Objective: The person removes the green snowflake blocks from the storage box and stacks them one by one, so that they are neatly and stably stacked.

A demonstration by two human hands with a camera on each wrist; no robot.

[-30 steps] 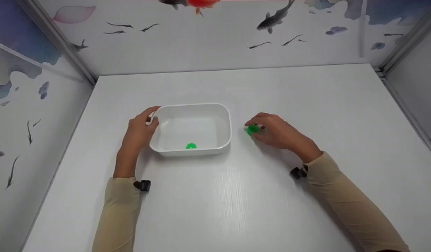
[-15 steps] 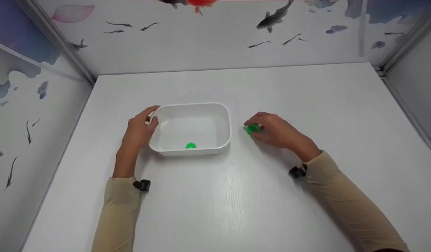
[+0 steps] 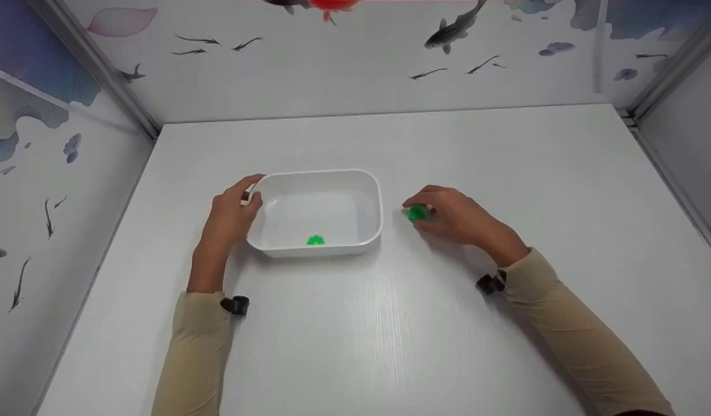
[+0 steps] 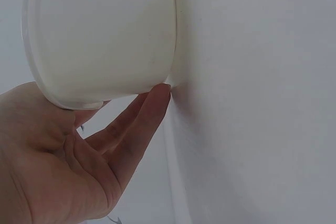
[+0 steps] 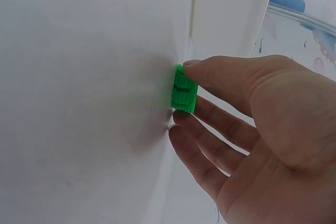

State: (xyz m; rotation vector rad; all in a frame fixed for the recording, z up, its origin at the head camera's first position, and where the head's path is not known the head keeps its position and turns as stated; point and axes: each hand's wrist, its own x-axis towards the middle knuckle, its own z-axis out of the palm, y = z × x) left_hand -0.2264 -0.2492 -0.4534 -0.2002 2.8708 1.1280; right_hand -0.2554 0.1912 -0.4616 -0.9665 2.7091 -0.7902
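A white plastic tub with rounded corners stands on the table, left of centre. My left hand grips its left end, thumb at the rim and fingers against the outer wall, fingertips low near the base in the left wrist view. Inside the tub, by the near wall, lies a green flower-shaped piece, its lower part hidden. Right of the tub, my right hand pinches a small translucent green plastic piece between thumb and fingers. This piece is short and ribbed on its side, and sits right at the table surface.
The white table has wall panels with painted fish at the back and left, and a plain panel on the right. Small black cameras are strapped at both wrists.
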